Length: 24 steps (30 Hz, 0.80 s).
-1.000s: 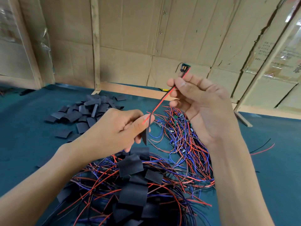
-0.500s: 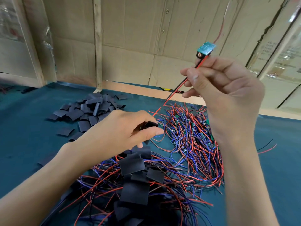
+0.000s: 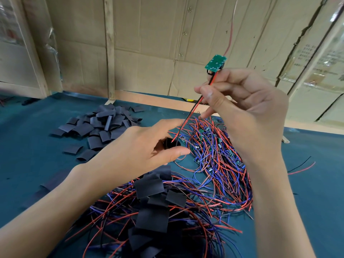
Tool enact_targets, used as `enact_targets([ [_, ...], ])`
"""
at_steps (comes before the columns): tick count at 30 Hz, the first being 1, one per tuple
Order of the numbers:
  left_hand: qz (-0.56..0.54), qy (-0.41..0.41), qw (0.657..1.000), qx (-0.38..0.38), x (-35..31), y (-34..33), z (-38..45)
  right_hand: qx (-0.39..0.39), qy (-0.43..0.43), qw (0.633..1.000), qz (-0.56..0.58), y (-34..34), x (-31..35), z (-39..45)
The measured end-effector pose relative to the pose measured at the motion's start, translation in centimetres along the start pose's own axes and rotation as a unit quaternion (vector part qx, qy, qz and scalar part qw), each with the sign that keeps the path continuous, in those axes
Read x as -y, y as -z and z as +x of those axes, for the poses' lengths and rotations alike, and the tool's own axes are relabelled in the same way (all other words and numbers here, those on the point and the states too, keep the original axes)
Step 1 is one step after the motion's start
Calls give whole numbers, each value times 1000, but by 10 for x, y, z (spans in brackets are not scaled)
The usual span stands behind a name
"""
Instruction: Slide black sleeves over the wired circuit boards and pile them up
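My right hand (image 3: 247, 107) pinches the red and black wires just below a small green circuit board (image 3: 216, 63), held up above the table. The wire ends hang down into the mouth of a black sleeve (image 3: 170, 142) that my left hand (image 3: 143, 146) holds squeezed open between thumb and fingers. Most of the sleeve is hidden behind those fingers. Under my hands lie a tangle of unsleeved wired boards (image 3: 214, 151) and, nearer me, a pile of sleeved boards (image 3: 150, 207) with red, blue and black wires.
A heap of loose flat black sleeves (image 3: 100, 125) lies on the teal table cover (image 3: 28, 155) at the left. Cardboard panels and wooden posts (image 3: 108, 47) wall off the back. A stray red and black wire pair (image 3: 301, 167) lies at the right.
My right hand has lifted the board higher and turned its green face into view. My left hand has squeezed the sleeve's mouth open under the wire ends.
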<state>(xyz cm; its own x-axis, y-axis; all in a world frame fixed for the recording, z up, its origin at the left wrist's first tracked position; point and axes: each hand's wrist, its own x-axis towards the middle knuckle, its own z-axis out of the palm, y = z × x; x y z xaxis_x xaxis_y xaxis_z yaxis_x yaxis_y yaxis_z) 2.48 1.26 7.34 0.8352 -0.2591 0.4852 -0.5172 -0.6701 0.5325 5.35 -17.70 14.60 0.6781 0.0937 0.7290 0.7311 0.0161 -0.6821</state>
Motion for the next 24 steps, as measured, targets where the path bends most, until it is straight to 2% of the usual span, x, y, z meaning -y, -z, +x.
enact_targets([
  [5,4,-6,1000,0,-3,1,0,1,0,1000,5,1,-1,0],
  [13,-33,32,998,-35,-5,1,4,77,-11,996,39,-3,-3,-6],
  [17,-26,33,997,-66,-4,6,6,168,-123,977,53,-1,-10,-5],
  [19,-15,36,997,-64,-5,9,7,187,-173,966,38,-5,-18,-4],
  [24,44,56,997,-22,-4,15,7,226,-226,947,-32,-11,-35,-5],
])
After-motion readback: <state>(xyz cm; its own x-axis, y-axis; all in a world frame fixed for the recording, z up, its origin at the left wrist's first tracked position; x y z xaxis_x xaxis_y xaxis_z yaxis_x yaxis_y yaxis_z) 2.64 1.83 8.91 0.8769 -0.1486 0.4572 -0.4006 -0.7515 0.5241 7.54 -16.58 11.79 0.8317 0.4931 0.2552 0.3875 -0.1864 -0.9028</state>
